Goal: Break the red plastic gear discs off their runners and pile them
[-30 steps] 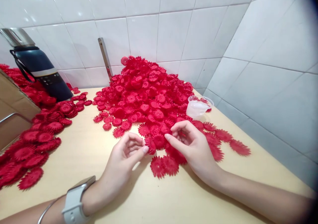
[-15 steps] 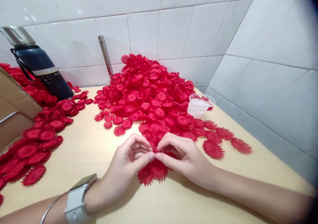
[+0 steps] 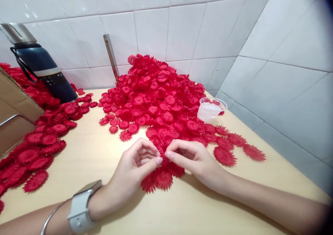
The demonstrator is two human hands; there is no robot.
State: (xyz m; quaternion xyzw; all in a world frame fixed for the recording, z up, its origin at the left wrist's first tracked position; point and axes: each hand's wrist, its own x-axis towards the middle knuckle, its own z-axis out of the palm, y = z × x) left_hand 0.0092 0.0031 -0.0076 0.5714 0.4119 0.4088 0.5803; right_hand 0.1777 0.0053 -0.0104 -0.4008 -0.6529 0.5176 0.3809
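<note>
left hand + right hand | pinching | fringed, round red disc

Over the last second, brought the right hand leftward and down from the pile, up to the red flower piece at the left hand. Shifted the front red flowers leftward. Since half a second ago, widened the gap between thumbs.
</note>
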